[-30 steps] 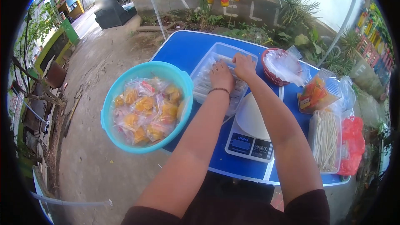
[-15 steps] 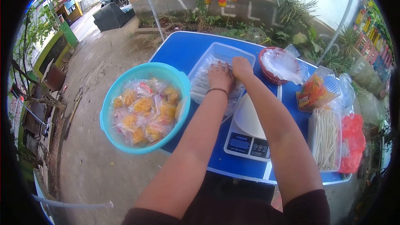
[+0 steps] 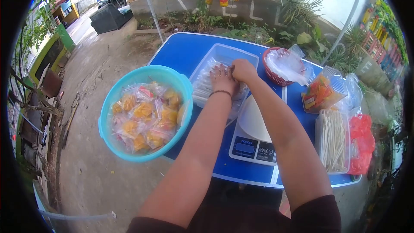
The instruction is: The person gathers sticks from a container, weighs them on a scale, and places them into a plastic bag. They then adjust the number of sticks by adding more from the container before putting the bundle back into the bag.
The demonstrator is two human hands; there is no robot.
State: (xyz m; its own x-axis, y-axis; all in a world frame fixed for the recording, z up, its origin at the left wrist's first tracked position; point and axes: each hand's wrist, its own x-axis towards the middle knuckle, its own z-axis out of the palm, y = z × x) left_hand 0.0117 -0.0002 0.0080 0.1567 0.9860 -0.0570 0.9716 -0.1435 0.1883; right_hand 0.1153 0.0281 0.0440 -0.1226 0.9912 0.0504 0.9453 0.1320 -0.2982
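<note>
Two bare hands are working inside one clear plastic container that is sitting on one blue table, between the teal basin and the red basket. The left hand, wearing one dark band at the wrist, is lying palm down with its fingers spread almost flat on the pale wrapped sticks packed in the container; whether it is gripping any of them cannot be told. The right hand is resting just beside it, touching it, with fingers curled into a loose fist over the same sticks; what, if anything, it is clutching is hidden under the knuckles. The sticks are too blurred and tightly packed to be counted.

One teal basin is overhanging the table's left edge, and it is carrying a heap of small clear packets with yellow and orange contents, too many and too overlapped for an exact count. One digital kitchen scale with a white platform is standing at the near edge, under the right forearm, just beside the container. One red basket is holding crumpled clear plastic bags. To its right, one clear bag of orange and red snacks is leaning upright. Below it, one clear box of thin pale sticks is lying, with one red plastic bag touching its right side
</note>
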